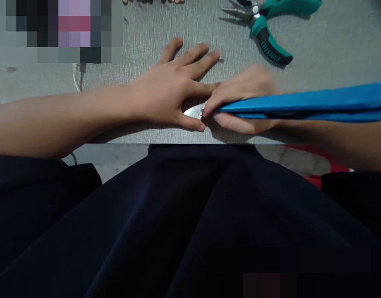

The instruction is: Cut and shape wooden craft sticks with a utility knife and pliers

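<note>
My left hand (174, 85) lies palm down on the table with its fingers spread. Between its thumb and forefinger shows a small pale piece with a jagged edge (201, 114), partly covered by my fingertips. Closed beside it, my right hand (244, 89) grips a long blue tapered tool (302, 101), whose exact kind I cannot make out. The tool narrows toward my fingers and runs out past the right edge of the view. The right knuckles are blurred, and the right fingertips meet the pale piece.
Green-and-black handled pliers (263, 31) lie open behind my right hand. A white cable (76, 76) is at the left. Small tan pieces (177, 1) are at the far edge of view. The table's front edge (165, 143) runs close to my lap; something red (336, 161) is below right.
</note>
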`<act>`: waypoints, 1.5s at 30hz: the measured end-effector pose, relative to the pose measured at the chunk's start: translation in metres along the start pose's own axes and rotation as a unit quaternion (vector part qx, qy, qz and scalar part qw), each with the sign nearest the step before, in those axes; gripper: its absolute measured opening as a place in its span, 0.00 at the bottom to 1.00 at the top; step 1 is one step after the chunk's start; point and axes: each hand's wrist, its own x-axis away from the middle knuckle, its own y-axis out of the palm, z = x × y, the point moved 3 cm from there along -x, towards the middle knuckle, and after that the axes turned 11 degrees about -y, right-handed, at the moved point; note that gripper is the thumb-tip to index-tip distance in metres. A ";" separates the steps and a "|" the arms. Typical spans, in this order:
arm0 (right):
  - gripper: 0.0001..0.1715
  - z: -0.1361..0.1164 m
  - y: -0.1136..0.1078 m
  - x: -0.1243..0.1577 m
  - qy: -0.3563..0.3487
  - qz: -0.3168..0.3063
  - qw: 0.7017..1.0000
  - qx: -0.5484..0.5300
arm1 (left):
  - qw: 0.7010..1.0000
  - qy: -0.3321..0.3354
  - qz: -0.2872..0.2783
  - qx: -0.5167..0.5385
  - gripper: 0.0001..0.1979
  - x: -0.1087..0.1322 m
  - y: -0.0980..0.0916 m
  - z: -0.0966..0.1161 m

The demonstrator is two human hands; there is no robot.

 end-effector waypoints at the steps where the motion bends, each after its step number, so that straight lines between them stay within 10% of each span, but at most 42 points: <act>1: 0.10 0.001 0.000 0.000 -0.004 -0.004 1.000 -0.005 | 1.000 0.004 0.003 0.005 0.44 0.000 0.000 -0.001; 6: 0.11 -0.003 0.001 0.006 -0.035 0.012 0.999 0.035 | 1.000 0.023 0.005 -0.004 0.49 0.002 0.004 -0.010; 14: 0.08 -0.001 -0.010 0.020 0.117 0.105 0.987 0.017 | 1.000 -0.001 -0.002 -0.028 0.48 0.003 0.002 -0.007; 23: 0.08 0.012 -0.003 0.026 0.005 0.090 0.995 0.040 | 0.999 -0.005 0.010 -0.047 0.60 0.004 0.006 -0.010; 29: 0.10 0.017 -0.001 0.027 -0.045 0.116 0.992 0.034 | 0.987 -0.060 0.116 -0.091 0.37 0.024 -0.080 -0.013; 34: 0.07 0.023 0.001 0.024 -0.044 0.127 0.991 0.022 | 0.935 -0.224 0.230 -0.153 0.47 0.063 -0.146 -0.082; 39: 0.07 0.027 0.006 0.023 -0.065 0.114 0.991 -0.010 | 0.934 -0.266 0.212 -0.109 0.58 0.083 -0.138 -0.149; 45: 0.07 0.027 0.005 0.026 -0.047 0.132 0.990 -0.002 | 0.918 -0.322 0.147 -0.178 0.60 0.084 -0.131 -0.141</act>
